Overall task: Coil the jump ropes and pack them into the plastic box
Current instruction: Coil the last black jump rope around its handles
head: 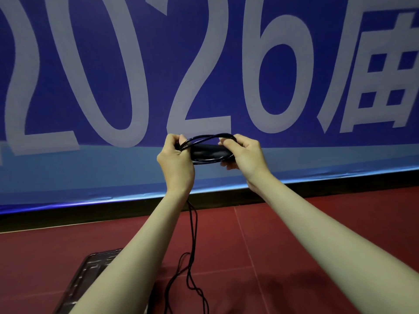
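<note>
Both hands are raised in front of a blue banner (pixel 90 53) with large pale numerals, and between them they hold a black jump rope (pixel 205 141) gathered into a flat oval coil. The left hand (pixel 175 159) has its fingers curled round the left end of the coil, pinching the looped strands together where they bunch at the fingertips. The right hand (pixel 246 155) grips the opposite end, thumb on top and fingers wrapped beneath, so that the coil is stretched level between the two grips. Inside the loops, just under the upper strands, lies a dark, thicker bar (it looks like the rope's handles held side by side, though the shapes merge and I cannot tell how many there are). From below the left hand's grip, loose rope hangs straight down past the left wrist and trails in slack curves onto the dark red floor (pixel 294 223). Well below the grip, partly hidden behind the left forearm, a dark plastic box (pixel 90 266) sits on the floor near the bottom edge; its contents cannot be made out.
</note>
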Demonstrator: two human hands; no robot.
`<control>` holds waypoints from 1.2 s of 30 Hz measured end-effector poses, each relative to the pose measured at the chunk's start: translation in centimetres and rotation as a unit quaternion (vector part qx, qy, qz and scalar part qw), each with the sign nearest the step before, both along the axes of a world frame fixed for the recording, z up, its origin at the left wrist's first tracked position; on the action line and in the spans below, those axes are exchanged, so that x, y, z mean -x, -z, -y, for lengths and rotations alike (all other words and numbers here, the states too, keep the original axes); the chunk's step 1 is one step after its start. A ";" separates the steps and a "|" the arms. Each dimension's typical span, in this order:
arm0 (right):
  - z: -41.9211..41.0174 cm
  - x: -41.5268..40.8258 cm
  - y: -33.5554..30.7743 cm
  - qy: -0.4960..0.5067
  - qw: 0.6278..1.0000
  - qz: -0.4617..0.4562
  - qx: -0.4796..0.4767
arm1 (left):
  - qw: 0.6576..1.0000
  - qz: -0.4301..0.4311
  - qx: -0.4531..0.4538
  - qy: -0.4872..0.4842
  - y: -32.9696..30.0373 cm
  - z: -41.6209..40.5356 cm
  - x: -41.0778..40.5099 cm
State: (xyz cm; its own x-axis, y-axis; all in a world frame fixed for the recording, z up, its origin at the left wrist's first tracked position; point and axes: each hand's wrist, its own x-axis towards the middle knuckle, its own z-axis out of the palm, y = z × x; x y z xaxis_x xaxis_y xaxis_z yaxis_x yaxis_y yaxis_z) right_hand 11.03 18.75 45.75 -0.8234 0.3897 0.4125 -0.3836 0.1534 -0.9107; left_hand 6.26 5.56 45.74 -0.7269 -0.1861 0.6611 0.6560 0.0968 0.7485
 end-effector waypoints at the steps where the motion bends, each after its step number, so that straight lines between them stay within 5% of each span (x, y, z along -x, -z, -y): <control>1: -0.1 0.0 0.0 -0.005 1.000 0.022 0.007 | 1.000 -0.020 0.010 0.004 -0.1 0.0 -0.1; 7: -1.3 -1.0 -0.5 -0.072 0.968 0.222 -0.090 | 0.999 -0.035 0.039 -0.004 0.8 0.2 0.4; 18: -0.7 0.1 0.3 -0.040 0.997 0.043 0.041 | 0.999 0.036 0.020 -0.004 0.4 -0.4 0.9; 21: -1.3 0.1 0.3 -0.019 0.997 0.024 0.070 | 0.993 0.083 0.085 0.018 0.2 -0.2 1.2; 28: -3.8 -0.8 0.0 -0.044 0.999 0.031 0.004 | 0.944 0.143 0.272 0.122 -0.4 1.0 1.0; 33: -5.3 -2.1 -0.7 -0.156 0.983 0.079 -0.063 | 0.847 0.198 0.390 0.301 -1.7 3.3 0.2; 36: -5.5 -2.4 -1.0 -0.166 0.984 0.063 -0.033 | 0.852 0.172 0.358 0.342 -1.1 4.4 0.6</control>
State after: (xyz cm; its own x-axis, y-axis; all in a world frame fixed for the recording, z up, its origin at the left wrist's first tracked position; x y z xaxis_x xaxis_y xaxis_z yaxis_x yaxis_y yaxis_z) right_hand 13.39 24.29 46.72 -0.9471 0.0661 0.3142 -0.3072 0.0982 -0.9466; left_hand 5.69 1.20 46.86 -0.6766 0.7203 0.1530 0.4957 0.2918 0.8180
